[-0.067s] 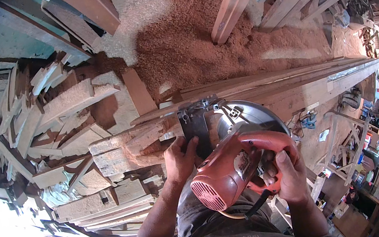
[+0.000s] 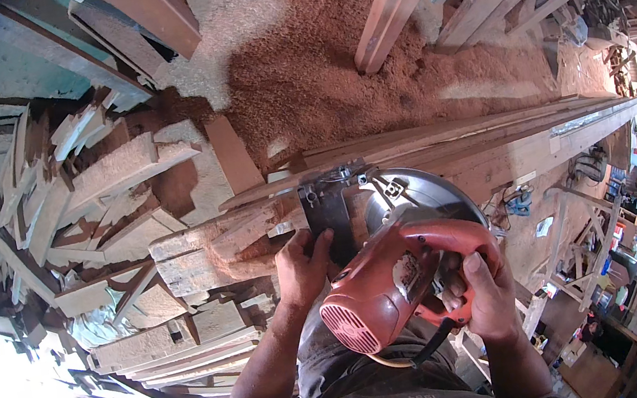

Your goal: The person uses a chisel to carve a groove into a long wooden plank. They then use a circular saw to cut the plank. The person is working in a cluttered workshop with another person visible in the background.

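The red saw (image 2: 373, 285) was gripped by the right hand (image 2: 488, 297); its plate (image 2: 330, 218) was touched by the left hand (image 2: 301, 274), whose grip was unclear.

One left hand (image 2: 301, 266) and one right hand (image 2: 492, 301), both bare, made two at one red plastic-bodied circular saw (image 2: 383, 276), which carried one rounded silver metal guard (image 2: 431, 189), one flat dark metal base plate (image 2: 327, 216) and one black rubbery cord (image 2: 436, 343). Two thick reddish-brown squared timbers (image 2: 399, 12) reached from the top edge; pale, jagged wooden offcuts (image 2: 113, 174), overlapping, numbered beyond exact count.
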Action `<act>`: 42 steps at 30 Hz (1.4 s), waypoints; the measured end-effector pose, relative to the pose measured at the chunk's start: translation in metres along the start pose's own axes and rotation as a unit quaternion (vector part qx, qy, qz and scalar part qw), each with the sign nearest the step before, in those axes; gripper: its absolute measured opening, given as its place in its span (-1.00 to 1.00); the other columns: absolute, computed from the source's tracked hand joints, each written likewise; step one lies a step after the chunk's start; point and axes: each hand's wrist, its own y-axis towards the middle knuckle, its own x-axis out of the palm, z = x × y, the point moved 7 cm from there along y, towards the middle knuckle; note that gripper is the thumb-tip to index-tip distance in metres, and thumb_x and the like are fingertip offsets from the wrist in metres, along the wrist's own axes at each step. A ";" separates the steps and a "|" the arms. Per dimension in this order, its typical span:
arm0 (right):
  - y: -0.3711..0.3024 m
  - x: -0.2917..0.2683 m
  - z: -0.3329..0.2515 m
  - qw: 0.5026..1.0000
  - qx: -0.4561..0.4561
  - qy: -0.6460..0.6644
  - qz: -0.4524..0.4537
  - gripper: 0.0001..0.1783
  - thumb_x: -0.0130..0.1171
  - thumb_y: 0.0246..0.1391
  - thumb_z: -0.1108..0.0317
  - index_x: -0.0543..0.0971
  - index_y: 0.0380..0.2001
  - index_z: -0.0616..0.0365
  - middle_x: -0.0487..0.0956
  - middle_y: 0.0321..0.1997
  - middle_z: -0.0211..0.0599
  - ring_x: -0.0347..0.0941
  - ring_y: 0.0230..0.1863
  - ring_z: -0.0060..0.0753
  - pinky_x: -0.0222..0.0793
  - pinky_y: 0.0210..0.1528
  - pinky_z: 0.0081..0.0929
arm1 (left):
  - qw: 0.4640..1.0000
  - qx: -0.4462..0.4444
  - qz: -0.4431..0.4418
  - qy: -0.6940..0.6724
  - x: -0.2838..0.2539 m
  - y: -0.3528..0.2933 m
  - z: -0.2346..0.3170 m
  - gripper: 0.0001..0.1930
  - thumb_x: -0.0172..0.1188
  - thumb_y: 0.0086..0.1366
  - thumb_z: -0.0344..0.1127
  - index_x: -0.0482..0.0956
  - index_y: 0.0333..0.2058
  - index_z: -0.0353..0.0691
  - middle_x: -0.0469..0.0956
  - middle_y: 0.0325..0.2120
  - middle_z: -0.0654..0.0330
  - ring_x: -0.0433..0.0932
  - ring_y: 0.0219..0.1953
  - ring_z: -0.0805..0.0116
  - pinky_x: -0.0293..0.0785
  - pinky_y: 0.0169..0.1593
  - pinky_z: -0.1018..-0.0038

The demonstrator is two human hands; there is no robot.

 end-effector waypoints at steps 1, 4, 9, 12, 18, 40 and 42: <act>0.000 -0.001 0.000 1.000 0.004 -0.005 0.001 -0.33 0.23 0.32 -0.08 0.52 0.14 0.38 0.49 -0.52 -0.52 0.35 -0.58 -0.75 0.25 -0.57 -0.68 | 1.000 -0.010 -0.005 -0.012 -0.001 0.000 0.002 -0.64 0.34 0.34 -0.13 0.56 -0.46 -0.33 0.60 -0.64 0.07 0.64 -0.57 0.35 0.49 -0.45 0.34; 0.003 0.000 -0.001 1.000 0.009 0.001 0.001 -0.34 0.24 0.31 -0.07 0.52 0.13 0.37 0.49 -0.52 -0.52 0.35 -0.58 -0.75 0.26 -0.57 -0.67 | 0.999 -0.027 -0.014 -0.029 -0.002 0.001 0.005 -0.64 0.33 0.35 -0.14 0.57 -0.46 -0.34 0.61 -0.64 0.08 0.64 -0.57 0.36 0.49 -0.45 0.35; 0.005 0.000 -0.003 1.000 0.013 0.006 0.000 -0.35 0.25 0.30 -0.06 0.53 0.13 0.36 0.50 -0.50 -0.52 0.36 -0.58 -0.75 0.27 -0.57 -0.67 | 1.000 -0.009 -0.001 -0.007 0.000 0.007 -0.004 -0.63 0.33 0.36 -0.12 0.59 -0.43 -0.36 0.63 -0.60 0.05 0.64 -0.55 0.34 0.50 -0.42 0.36; 0.008 0.002 -0.004 1.000 0.008 0.010 -0.003 -0.34 0.26 0.30 -0.07 0.53 0.14 0.35 0.50 -0.49 -0.53 0.37 -0.57 -0.75 0.26 -0.57 -0.68 | 0.999 -0.038 -0.019 -0.013 -0.001 0.009 0.000 -0.63 0.33 0.35 -0.11 0.60 -0.41 -0.37 0.64 -0.58 0.03 0.64 -0.54 0.33 0.51 -0.40 0.35; 0.013 0.005 -0.006 1.000 0.012 0.012 -0.016 -0.33 0.24 0.31 -0.08 0.51 0.16 0.34 0.50 -0.46 -0.54 0.36 -0.56 -0.76 0.23 -0.54 -0.70 | 0.999 -0.030 -0.004 -0.034 -0.002 0.015 -0.001 -0.63 0.33 0.35 -0.09 0.63 -0.38 -0.37 0.64 -0.57 0.03 0.64 -0.52 0.34 0.53 -0.37 0.34; 0.029 0.013 -0.018 0.999 -0.004 0.005 -0.041 -0.46 0.12 0.41 0.03 0.52 0.15 0.32 0.49 -0.47 -0.56 0.31 -0.55 -0.81 0.20 -0.51 -0.71 | 0.999 0.028 0.018 -0.040 -0.003 0.031 -0.012 -0.63 0.34 0.33 -0.10 0.63 -0.33 -0.38 0.66 -0.52 -0.05 0.56 -0.51 0.36 0.52 -0.36 0.31; 0.030 0.015 -0.021 0.999 0.005 0.012 -0.036 -0.56 0.08 0.45 0.12 0.54 0.14 0.26 0.44 -0.49 -0.63 0.28 -0.54 -0.83 0.16 -0.51 -0.71 | 0.998 0.015 -0.010 -0.063 0.007 0.046 -0.043 -0.64 0.35 0.32 -0.10 0.63 -0.33 -0.38 0.67 -0.49 -0.06 0.52 -0.48 0.42 0.51 -0.34 0.30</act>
